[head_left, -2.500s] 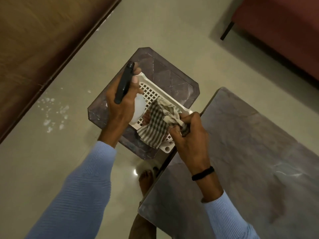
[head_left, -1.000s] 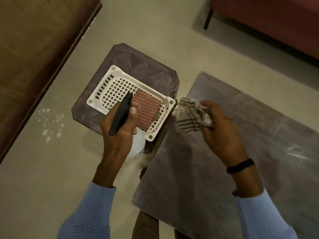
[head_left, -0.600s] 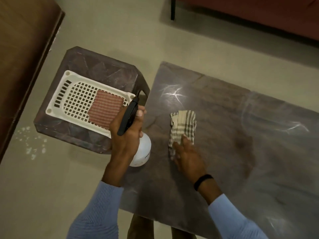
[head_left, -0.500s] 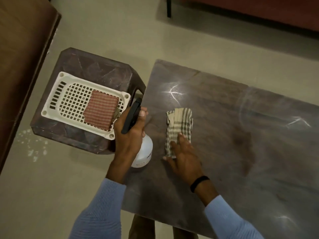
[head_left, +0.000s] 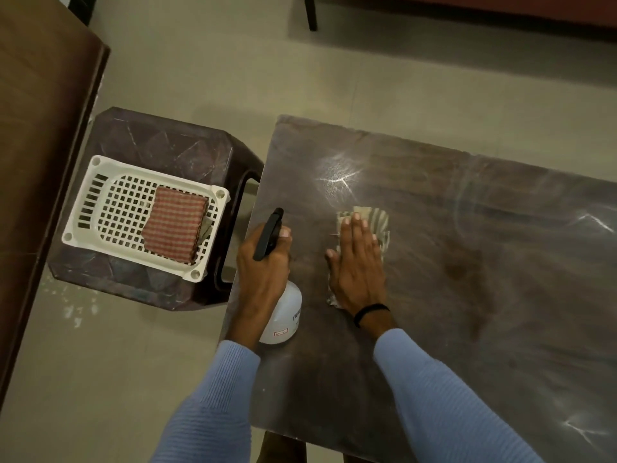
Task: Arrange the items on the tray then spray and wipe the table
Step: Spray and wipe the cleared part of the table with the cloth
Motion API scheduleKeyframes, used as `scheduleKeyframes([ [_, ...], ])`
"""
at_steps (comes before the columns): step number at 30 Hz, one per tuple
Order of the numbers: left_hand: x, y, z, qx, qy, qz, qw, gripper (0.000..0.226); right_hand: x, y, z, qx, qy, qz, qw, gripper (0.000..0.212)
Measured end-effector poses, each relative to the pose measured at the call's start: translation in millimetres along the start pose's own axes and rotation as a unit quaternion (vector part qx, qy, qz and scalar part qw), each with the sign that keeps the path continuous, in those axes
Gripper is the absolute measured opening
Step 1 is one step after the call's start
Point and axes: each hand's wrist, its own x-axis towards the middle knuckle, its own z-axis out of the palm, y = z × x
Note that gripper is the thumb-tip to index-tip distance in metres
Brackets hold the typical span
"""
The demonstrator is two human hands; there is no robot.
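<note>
Our right hand (head_left: 357,262) presses the cloth (head_left: 375,218) flat with spread fingers; our left hand (head_left: 263,262) grips the spray bottle (head_left: 283,315) at the table (head_left: 467,262) edge, where we risk dropping it.

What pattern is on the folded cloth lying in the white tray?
The folded cloth has a small red-and-white check; head view.

1. A striped cloth (head_left: 380,218) is laid flat on the dark bench (head_left: 467,245).
2. A white tray (head_left: 100,163) is carried by a brown stool (head_left: 160,142) just beside the bench.
3. Both are borne by the tiled floor (head_left: 167,61).
</note>
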Motion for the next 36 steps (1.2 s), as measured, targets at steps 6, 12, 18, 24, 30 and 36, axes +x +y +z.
scheduleKeyframes([
  [6, 11.2, 2.2, 13.8, 0.062, 0.002, -0.003, 0.998, 0.02, 2.5, 38.3, -15.4, -0.052, 0.03, 0.038, 0.998, 0.064],
  [12, 19.5, 12.0, 23.9, 0.088, -0.014, -0.038, 0.995, 0.028, 1.7, 36.9, -13.2, -0.064, 0.034, 0.042, 0.996, 0.064],
  [18, 22.2, 13.5, 29.4, 0.1, 0.015, -0.041, 0.994, 0.039, 1.3, 37.7, -11.6, -0.066, 0.042, 0.044, 0.996, 0.065],
  [24, 20.5, 14.3, 30.0, 0.083, 0.03, -0.041, 0.995, 0.038, 1.0, 36.9, -13.0, -0.069, 0.052, 0.042, 0.995, 0.064],
  [30, 18.9, 15.3, 33.4, 0.091, 0.041, -0.034, 0.994, 0.038, 1.6, 37.8, -12.8, -0.068, 0.051, 0.045, 0.995, 0.064],
  [36, 14.8, 15.5, 32.7, 0.08, 0.056, -0.028, 0.995, 0.04, 0.9, 36.8, -13.1, -0.072, 0.05, 0.047, 0.995, 0.064],
])
